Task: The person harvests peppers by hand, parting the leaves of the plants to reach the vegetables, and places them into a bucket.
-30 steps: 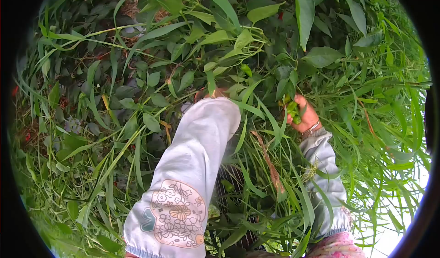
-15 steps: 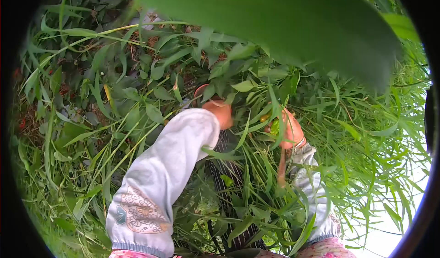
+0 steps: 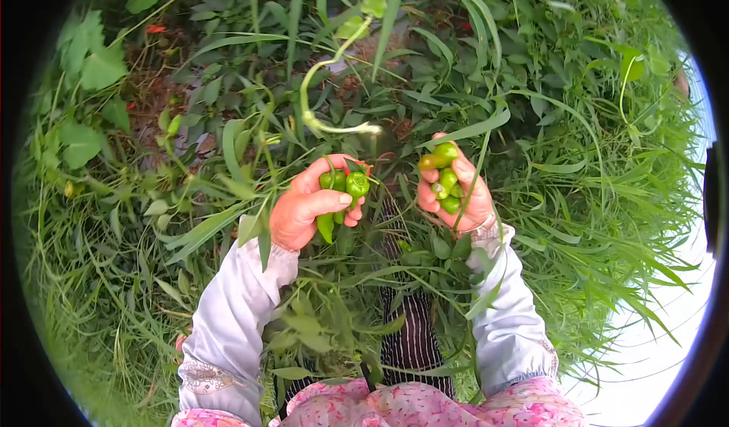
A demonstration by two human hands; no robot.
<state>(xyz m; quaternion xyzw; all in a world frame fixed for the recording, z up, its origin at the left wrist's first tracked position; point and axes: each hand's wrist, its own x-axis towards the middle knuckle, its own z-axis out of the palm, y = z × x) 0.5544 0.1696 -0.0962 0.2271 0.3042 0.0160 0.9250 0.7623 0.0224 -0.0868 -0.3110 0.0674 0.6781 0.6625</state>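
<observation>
My left hand (image 3: 298, 213) is closed round several green peppers (image 3: 355, 185), its thumb across them; a pointed one sticks out below the fingers and a bit of red shows at the top. To the right, my right hand (image 3: 472, 199) cups several more small peppers (image 3: 448, 181), mostly green, one with a yellow-brown tinge. The two hands are apart, palms turned toward each other, above the plants. A grass blade crosses in front of the right palm.
Dense pepper plants and long grass (image 3: 562, 222) surround both arms. A curling pale vine (image 3: 310, 93) hangs close to the camera above the hands. Striped trousers (image 3: 410, 336) show below, among stems. Red spots (image 3: 156, 29) lie at upper left.
My left hand has come out of the leaves and now shows peppers in its grip. My right hand has turned and its peppers are in plain sight. The big blurred leaf has left the view.
</observation>
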